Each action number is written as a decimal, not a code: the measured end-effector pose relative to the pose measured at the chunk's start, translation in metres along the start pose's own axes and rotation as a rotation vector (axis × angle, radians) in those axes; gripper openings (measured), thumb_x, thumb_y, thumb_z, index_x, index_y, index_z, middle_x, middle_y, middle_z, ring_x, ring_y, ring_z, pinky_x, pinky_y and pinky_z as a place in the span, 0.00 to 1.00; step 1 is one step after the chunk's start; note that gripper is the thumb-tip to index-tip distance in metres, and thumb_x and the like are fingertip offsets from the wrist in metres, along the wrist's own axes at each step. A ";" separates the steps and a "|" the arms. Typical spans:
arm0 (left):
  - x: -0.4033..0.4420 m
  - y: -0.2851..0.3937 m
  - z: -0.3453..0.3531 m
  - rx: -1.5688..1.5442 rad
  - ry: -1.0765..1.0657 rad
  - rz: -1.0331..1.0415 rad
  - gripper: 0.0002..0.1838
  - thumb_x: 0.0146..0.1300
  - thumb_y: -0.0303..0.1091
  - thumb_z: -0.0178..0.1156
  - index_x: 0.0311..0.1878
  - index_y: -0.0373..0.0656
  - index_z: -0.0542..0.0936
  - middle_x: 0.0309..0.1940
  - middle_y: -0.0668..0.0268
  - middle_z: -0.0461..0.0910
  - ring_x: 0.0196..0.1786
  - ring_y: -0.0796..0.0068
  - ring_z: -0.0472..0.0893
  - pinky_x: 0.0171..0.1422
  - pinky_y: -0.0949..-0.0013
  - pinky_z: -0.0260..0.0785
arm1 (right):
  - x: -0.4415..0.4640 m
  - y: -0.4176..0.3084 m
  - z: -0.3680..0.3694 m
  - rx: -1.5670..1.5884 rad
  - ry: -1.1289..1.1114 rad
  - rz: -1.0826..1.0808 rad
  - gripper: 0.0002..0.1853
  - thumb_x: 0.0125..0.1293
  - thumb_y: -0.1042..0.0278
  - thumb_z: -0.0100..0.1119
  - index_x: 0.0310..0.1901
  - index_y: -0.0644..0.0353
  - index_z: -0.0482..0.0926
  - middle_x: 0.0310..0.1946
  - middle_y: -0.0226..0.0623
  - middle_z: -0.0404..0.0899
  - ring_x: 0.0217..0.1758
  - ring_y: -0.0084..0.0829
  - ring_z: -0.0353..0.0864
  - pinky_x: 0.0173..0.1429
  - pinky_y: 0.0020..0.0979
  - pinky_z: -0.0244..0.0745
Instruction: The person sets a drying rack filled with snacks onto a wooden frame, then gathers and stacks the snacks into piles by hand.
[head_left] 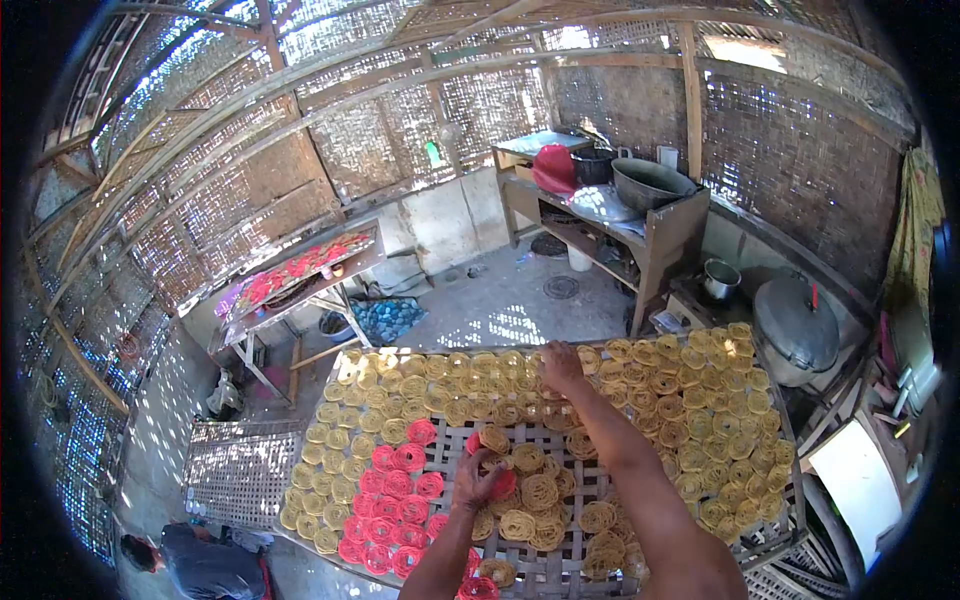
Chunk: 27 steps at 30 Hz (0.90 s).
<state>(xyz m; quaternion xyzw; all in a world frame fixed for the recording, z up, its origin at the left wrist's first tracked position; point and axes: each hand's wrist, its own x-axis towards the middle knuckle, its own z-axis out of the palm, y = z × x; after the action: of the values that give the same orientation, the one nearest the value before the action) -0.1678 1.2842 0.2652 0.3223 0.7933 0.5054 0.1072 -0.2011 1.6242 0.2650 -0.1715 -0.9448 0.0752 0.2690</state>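
A woven rack (455, 462) bears many round nests of yellow noodle-like strands (700, 425) and a patch of red ones (395, 510). My left hand (477, 482) is over the middle of the rack, its fingers curled at red nests beside a loose pile of yellow nests (540, 492); its grip is partly hidden. At the rack's far edge, my right hand (560, 366) reaches down among the yellow nests, fingers bent, and what they hold, if anything, is too small to make out.
Behind the rack stands a wooden shelf (655, 250) with a large pot (650, 185). A lidded metal pot (797, 325) is at the right. A side table (300, 275) stands at the left. Another person (210, 562) is at the lower left.
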 end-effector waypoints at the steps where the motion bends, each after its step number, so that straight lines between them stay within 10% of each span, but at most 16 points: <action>1: -0.001 0.001 0.000 -0.042 -0.008 -0.037 0.28 0.57 0.53 0.70 0.52 0.40 0.82 0.55 0.48 0.76 0.58 0.46 0.76 0.63 0.53 0.70 | 0.008 0.003 0.002 -0.032 -0.098 0.011 0.20 0.60 0.58 0.64 0.52 0.58 0.82 0.53 0.45 0.78 0.58 0.47 0.75 0.62 0.47 0.72; 15: 0.005 -0.035 0.007 0.123 0.051 0.113 0.30 0.56 0.55 0.69 0.52 0.40 0.82 0.54 0.48 0.78 0.59 0.46 0.75 0.67 0.53 0.65 | 0.046 -0.007 -0.013 -0.011 -0.231 0.082 0.28 0.65 0.36 0.56 0.40 0.58 0.84 0.40 0.44 0.84 0.51 0.45 0.81 0.55 0.49 0.74; 27: 0.003 -0.020 0.005 0.058 0.047 0.078 0.28 0.55 0.52 0.71 0.51 0.38 0.83 0.52 0.47 0.78 0.57 0.46 0.76 0.62 0.52 0.69 | 0.016 -0.004 -0.020 0.202 0.068 -0.236 0.24 0.65 0.41 0.63 0.33 0.59 0.85 0.22 0.44 0.82 0.25 0.45 0.83 0.33 0.47 0.76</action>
<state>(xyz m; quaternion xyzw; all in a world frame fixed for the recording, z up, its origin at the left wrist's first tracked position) -0.1756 1.2841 0.2458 0.3440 0.7968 0.4931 0.0594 -0.2041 1.6269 0.2905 -0.0339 -0.9364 0.1319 0.3234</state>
